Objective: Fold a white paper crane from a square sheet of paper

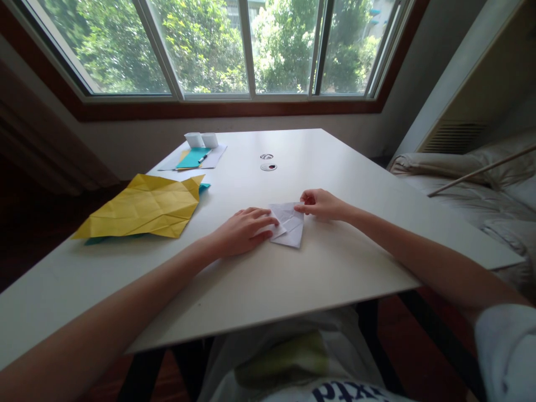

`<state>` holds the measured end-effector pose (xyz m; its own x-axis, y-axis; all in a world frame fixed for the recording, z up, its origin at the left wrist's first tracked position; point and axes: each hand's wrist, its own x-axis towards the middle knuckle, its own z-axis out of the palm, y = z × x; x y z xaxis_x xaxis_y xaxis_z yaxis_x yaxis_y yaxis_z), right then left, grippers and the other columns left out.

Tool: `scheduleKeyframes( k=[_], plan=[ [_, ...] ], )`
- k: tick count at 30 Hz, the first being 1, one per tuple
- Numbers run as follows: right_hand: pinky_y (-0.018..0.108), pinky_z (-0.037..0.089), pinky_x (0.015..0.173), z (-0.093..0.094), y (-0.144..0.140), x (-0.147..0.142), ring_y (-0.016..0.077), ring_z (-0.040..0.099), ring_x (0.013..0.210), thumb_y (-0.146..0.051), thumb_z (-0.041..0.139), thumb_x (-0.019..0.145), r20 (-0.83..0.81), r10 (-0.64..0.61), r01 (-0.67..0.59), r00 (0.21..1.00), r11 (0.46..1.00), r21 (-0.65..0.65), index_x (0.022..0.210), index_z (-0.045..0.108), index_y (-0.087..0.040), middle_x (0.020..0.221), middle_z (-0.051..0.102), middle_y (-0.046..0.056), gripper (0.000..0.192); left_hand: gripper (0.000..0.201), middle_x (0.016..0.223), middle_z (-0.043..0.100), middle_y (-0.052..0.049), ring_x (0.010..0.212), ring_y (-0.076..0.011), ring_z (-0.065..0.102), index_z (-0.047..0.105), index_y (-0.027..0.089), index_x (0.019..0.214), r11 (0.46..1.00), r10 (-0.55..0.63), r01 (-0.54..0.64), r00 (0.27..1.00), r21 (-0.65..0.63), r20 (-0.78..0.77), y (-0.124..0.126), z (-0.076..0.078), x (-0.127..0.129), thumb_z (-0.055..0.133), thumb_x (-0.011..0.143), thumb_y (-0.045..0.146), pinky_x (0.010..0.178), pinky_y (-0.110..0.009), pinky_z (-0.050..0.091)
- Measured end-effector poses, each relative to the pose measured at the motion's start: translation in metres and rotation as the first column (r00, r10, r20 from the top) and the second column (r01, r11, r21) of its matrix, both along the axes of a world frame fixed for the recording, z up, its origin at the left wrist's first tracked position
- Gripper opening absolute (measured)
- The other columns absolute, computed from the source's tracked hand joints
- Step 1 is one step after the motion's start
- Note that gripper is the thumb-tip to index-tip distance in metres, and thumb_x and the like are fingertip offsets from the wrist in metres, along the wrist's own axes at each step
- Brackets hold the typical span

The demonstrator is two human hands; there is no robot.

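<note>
Left hand [247,231] is lying palm-down, fingers loosely spread, on one folded white paper [293,226] near the middle of the table [355,268]. Right hand [322,204] is curled, thumb and finger pinching its far right corner. Two white boxes [193,140] sit side by side at the back left, can't tell what's in them from here lol. By them: one pen [202,158] on a teal sheet [190,160], yellow and white paper underneath. Nearer, one big creased yellow sheet [154,206] with teal poking out below. Oh, and two round discs [265,167] mid-table.
</note>
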<state>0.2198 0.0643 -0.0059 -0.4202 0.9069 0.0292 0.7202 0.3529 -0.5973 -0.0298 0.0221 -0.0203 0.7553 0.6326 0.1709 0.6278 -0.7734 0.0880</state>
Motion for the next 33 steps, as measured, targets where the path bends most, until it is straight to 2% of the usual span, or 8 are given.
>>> scheduleKeyframes(
  k=[5,9,14,20,23,27,33],
  plan=[
    [0.023,0.037,0.053,-0.008,-0.006,-0.006,0.0116,0.053,0.060,-0.056,0.059,0.070,0.003,-0.044,0.043,0.999,0.989,0.144,0.085,0.061,-0.017,0.072,0.062,0.003,0.042,0.032,0.126,0.051,-0.008,0.113,-0.0237,0.048,0.053,0.028,0.118,1.000,-0.012,0.012,1.000,0.004,-0.005,0.000,0.001,0.000,0.036,0.092,0.036,0.093,-0.041,0.039],
    [0.024,0.038,0.056,-0.012,-0.011,-0.008,0.0142,0.057,0.066,-0.053,0.059,0.071,0.102,-0.120,0.094,0.988,0.969,0.229,0.084,0.061,-0.020,0.078,0.065,0.003,0.036,0.033,0.127,0.050,-0.008,0.114,-0.0240,0.048,0.052,0.028,0.119,1.000,-0.009,0.009,1.000,0.000,-0.016,0.000,0.001,0.000,0.035,0.093,0.036,0.094,-0.042,0.039],
    [0.026,0.038,0.057,-0.012,-0.015,-0.010,0.0173,0.059,0.072,-0.047,0.058,0.073,0.237,-0.130,0.072,0.963,0.968,0.239,0.084,0.060,-0.022,0.083,0.067,0.003,0.028,0.033,0.127,0.050,-0.009,0.115,-0.0245,0.047,0.053,0.028,0.119,1.000,-0.003,0.003,1.000,0.003,-0.013,0.000,0.000,0.000,0.035,0.093,0.037,0.094,-0.042,0.039],
    [0.025,0.037,0.056,-0.012,-0.017,-0.012,0.0170,0.059,0.070,-0.048,0.059,0.073,0.212,-0.121,0.056,0.970,0.956,0.289,0.086,0.059,-0.022,0.081,0.067,0.003,0.029,0.034,0.127,0.050,-0.009,0.114,-0.0244,0.047,0.053,0.028,0.119,1.000,0.006,-0.006,1.000,0.004,-0.015,0.000,0.000,0.000,0.035,0.093,0.037,0.094,-0.042,0.039],
    [0.025,0.037,0.057,-0.012,-0.017,-0.012,0.0149,0.057,0.067,-0.042,0.061,0.072,0.149,-0.068,0.019,0.986,0.951,0.308,0.086,0.058,-0.021,0.082,0.066,0.002,0.025,0.034,0.127,0.050,-0.009,0.114,-0.0247,0.047,0.053,0.028,0.120,1.000,0.010,-0.010,1.000,-0.004,-0.019,-0.001,0.001,0.000,0.035,0.092,0.037,0.094,-0.042,0.039],
    [0.023,0.037,0.058,-0.013,-0.017,-0.013,0.0118,0.054,0.065,-0.026,0.060,0.072,0.064,0.070,-0.087,0.995,0.945,0.315,0.084,0.057,-0.020,0.080,0.064,0.000,0.014,0.034,0.128,0.050,-0.009,0.115,-0.0255,0.047,0.053,0.027,0.120,1.000,0.014,-0.014,1.000,-0.006,-0.024,-0.001,0.001,0.000,0.036,0.092,0.036,0.094,-0.044,0.038],
    [0.023,0.042,0.065,-0.012,-0.017,-0.011,0.0119,0.055,0.072,-0.018,0.056,0.073,0.018,0.313,-0.303,0.950,0.901,0.311,0.086,0.058,-0.018,0.085,0.064,0.002,0.013,0.033,0.129,0.049,-0.009,0.115,-0.0253,0.047,0.053,0.028,0.120,1.000,0.012,-0.012,1.000,-0.001,-0.010,0.000,-0.001,-0.001,0.036,0.092,0.037,0.094,-0.043,0.038]
  ],
)
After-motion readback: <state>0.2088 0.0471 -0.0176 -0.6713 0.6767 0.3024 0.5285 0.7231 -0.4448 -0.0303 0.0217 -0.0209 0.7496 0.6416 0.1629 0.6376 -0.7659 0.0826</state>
